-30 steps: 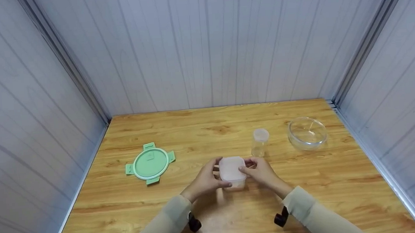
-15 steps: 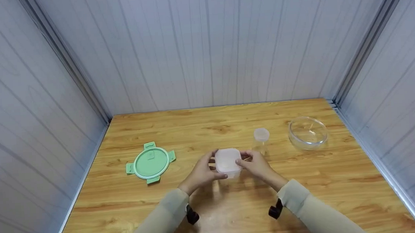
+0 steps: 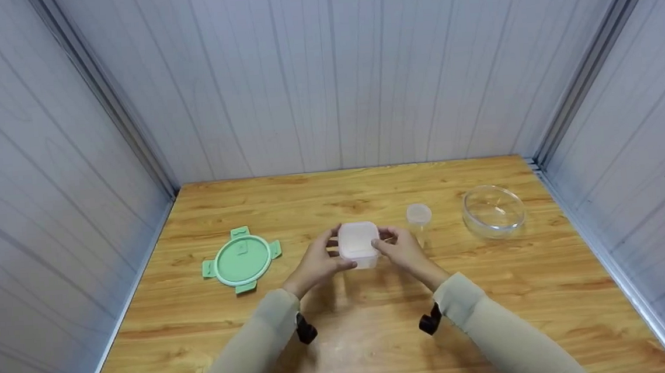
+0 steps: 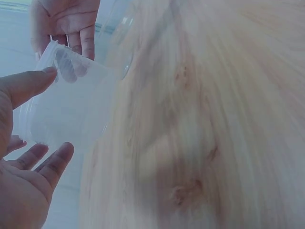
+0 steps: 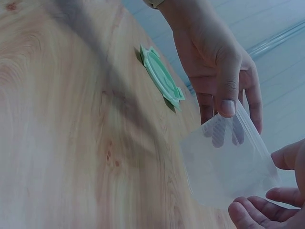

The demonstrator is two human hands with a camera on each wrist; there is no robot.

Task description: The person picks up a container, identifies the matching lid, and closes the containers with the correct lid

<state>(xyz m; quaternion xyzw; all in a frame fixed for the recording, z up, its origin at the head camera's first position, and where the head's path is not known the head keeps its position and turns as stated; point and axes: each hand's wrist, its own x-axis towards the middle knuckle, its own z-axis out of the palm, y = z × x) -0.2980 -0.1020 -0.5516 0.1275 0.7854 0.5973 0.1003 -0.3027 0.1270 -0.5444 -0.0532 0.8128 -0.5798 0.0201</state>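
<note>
Plastic box [image 3: 358, 242] between half-curled fingers [image 4: 58, 160] of both hands [image 3: 315, 264] [image 3: 404, 252]

Food container [image 3: 358, 241] between person's left hand [image 3: 315, 263] and right hand [image 3: 402, 252], over the table [image 3: 361, 348]. Clip-lock lid [image 3: 243, 260] lies well left. Jar [image 3: 419, 214] just behind right hand, bowl [image 3: 491, 231] farther right.

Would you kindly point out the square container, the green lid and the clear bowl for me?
Square container [image 4: 71, 109]: left wrist view, on its translucent side wall.
Green lid [image 3: 242, 260]: head view, on the middle of its round panel.
Clear bowl [image 3: 493, 217]: head view, on its bare inside.
</note>
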